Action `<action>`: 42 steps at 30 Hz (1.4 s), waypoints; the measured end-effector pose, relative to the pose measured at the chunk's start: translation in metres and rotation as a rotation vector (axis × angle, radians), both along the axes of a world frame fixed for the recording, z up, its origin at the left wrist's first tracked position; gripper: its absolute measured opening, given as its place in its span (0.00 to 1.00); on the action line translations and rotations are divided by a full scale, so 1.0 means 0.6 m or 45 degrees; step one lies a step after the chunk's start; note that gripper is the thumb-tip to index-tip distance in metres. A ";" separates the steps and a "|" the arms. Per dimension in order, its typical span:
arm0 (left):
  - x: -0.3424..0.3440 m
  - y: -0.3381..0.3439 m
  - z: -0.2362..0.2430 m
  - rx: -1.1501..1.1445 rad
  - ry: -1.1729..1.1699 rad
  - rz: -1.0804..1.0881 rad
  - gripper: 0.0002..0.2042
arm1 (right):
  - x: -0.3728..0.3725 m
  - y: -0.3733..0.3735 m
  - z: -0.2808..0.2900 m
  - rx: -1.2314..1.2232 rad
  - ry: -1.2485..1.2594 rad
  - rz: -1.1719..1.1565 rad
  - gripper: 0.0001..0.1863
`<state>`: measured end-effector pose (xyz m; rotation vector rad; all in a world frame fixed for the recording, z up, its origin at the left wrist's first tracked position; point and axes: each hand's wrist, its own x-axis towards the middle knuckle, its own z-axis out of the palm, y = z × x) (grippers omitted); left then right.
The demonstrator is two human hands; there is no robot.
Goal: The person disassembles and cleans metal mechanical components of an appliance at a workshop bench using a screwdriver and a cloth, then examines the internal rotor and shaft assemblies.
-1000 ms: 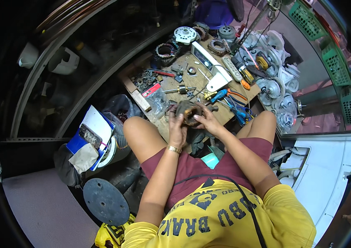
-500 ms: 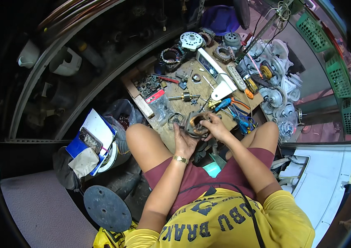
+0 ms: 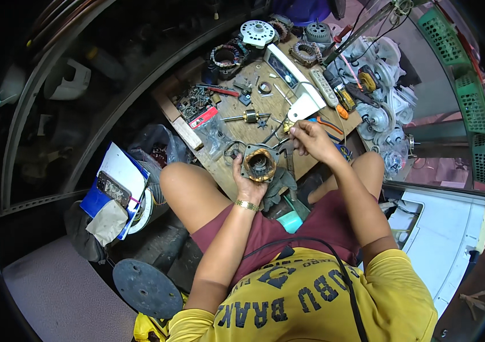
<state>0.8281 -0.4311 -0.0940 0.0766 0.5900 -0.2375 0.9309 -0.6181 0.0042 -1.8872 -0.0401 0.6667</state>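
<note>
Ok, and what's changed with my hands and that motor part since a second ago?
Your right hand has let go of the motor stator and moved up and right over the workbench; whether it holds anything is unclear. Your left hand still holds the stator, its copper-wound opening now facing the camera. The armature and power strip stayed put.

Left hand (image 3: pixel 250 188) palm-up, right hand (image 3: pixel 313 141) curled

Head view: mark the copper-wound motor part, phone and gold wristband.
Copper-wound motor part (image 3: pixel 259 165), head view: inside its round hollow.
Phone (image 3: pixel 114 188), head view: middle of its flat face.
Gold wristband (image 3: pixel 247 205), head view: middle of the visible band.
</note>
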 end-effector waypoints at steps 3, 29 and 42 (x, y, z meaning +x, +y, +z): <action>0.006 -0.006 -0.008 -0.010 -0.022 0.082 0.28 | 0.043 0.002 -0.006 -0.065 -0.088 -0.022 0.17; 0.079 -0.013 -0.040 0.089 0.151 0.143 0.24 | 0.480 0.454 -0.145 -1.395 -0.919 0.756 0.14; 0.035 -0.037 -0.037 0.247 0.138 0.105 0.27 | 0.045 -0.011 -0.025 1.103 0.697 -0.399 0.18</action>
